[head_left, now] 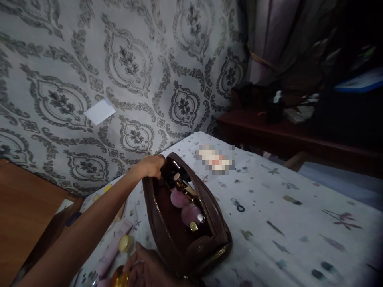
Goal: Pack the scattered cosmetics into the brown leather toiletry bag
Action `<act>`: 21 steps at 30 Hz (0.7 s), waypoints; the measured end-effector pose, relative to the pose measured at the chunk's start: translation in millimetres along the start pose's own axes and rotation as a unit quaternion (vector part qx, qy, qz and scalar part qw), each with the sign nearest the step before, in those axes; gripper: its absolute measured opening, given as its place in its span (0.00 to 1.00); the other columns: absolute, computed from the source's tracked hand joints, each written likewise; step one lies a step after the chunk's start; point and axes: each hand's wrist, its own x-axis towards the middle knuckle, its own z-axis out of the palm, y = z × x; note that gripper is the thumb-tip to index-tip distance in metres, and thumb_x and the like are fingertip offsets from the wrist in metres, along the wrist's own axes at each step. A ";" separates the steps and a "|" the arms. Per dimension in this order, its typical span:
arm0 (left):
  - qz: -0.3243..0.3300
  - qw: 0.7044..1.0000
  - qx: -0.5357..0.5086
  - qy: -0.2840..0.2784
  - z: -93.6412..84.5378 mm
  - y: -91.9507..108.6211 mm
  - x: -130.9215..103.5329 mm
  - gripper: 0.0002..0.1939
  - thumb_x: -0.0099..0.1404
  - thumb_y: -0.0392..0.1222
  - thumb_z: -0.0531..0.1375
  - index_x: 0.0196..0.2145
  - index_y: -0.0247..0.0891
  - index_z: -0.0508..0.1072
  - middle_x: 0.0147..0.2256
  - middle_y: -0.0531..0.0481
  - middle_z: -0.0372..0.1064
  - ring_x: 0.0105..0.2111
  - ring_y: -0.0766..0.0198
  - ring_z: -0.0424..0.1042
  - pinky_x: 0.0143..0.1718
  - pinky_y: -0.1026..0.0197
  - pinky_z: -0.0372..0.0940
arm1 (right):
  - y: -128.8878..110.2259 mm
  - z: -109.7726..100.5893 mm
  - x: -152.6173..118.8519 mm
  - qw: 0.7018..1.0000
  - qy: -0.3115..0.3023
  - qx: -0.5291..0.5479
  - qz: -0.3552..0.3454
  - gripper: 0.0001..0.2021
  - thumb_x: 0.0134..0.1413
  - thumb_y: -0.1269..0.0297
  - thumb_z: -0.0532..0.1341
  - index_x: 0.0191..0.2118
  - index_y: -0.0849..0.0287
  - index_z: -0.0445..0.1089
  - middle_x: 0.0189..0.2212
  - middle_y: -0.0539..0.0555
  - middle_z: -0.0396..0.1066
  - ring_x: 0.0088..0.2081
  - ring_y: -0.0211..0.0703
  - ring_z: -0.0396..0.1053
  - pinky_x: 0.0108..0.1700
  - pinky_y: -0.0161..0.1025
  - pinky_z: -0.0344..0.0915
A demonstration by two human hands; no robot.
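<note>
An open brown zip bag [154, 217] lies on the patterned white sheet. Inside it are two pink round items [190, 215], a gold-capped item [184, 185] and a small gold piece [194, 226]. My left hand [154, 165] reaches into the bag's far end, its fingers hidden inside. At the bottom, my right hand [143, 265] is beside the bag's near end, fingers curled next to an amber-gold item [120, 277]; whether it grips that is unclear. A pink tube [115, 247] and a round yellowish cap [125, 242] lie to its left.
A blurred, pixelated item [216, 159] lies beyond the bag. A patterned wall [131, 71] with a white switch plate [99, 112] rises behind. At the right stands a dark red table [248, 123] with a dark container [274, 109]. Wooden furniture [26, 211] is at left.
</note>
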 end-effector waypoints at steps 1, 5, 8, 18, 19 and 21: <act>-0.001 1.000 0.003 -0.001 0.5 0.3 0.0 0.23 0.54 0.41 0.67 0.48 0.37 0.74 0.54 0.43 0.72 0.52 0.51 0.73 0.47 0.58 0.68 | 0.7 0.0 0.9 1.000 0.006 -0.001 0.000 0.35 0.59 0.31 0.46 0.29 0.61 0.69 0.13 0.48 0.65 0.14 0.33 0.61 0.20 0.31 0.52; -0.001 1.000 0.020 -0.001 3.5 3.6 -0.4 0.21 0.53 0.39 0.67 0.46 0.35 0.76 0.54 0.40 0.71 0.52 0.49 0.72 0.49 0.56 0.68 | -0.3 2.3 0.2 0.999 0.029 -0.015 0.012 0.36 0.62 0.34 0.42 0.29 0.62 0.69 0.13 0.48 0.65 0.13 0.34 0.59 0.20 0.31 0.51; 0.011 0.999 0.034 0.006 6.5 5.4 0.3 0.22 0.53 0.39 0.67 0.46 0.35 0.76 0.55 0.39 0.70 0.57 0.49 0.67 0.55 0.55 0.64 | 0.3 1.8 -0.1 1.000 0.023 -0.013 0.004 0.35 0.61 0.33 0.44 0.29 0.62 0.69 0.13 0.48 0.65 0.14 0.34 0.60 0.22 0.32 0.52; 0.011 0.999 0.044 0.006 14.4 7.4 8.5 0.19 0.50 0.39 0.71 0.42 0.35 0.79 0.47 0.36 0.75 0.56 0.43 0.67 0.56 0.50 0.63 | 2.3 1.1 2.4 1.000 0.019 -0.014 -0.007 0.36 0.55 0.28 0.47 0.25 0.61 0.68 0.13 0.50 0.65 0.13 0.34 0.58 0.22 0.32 0.51; 0.010 0.999 0.043 0.005 15.3 6.9 9.3 0.19 0.50 0.38 0.71 0.41 0.35 0.80 0.45 0.36 0.76 0.55 0.43 0.68 0.55 0.50 0.64 | 1.7 2.0 1.7 1.000 0.019 -0.014 -0.010 0.36 0.54 0.28 0.48 0.25 0.60 0.68 0.13 0.50 0.65 0.14 0.35 0.59 0.22 0.32 0.51; 0.013 0.999 0.033 0.009 16.4 5.4 9.9 0.19 0.48 0.37 0.71 0.41 0.36 0.80 0.44 0.37 0.76 0.53 0.44 0.69 0.54 0.50 0.64 | 0.3 3.7 0.7 1.000 0.021 -0.019 -0.008 0.36 0.54 0.28 0.47 0.24 0.60 0.68 0.13 0.50 0.65 0.14 0.36 0.60 0.21 0.32 0.51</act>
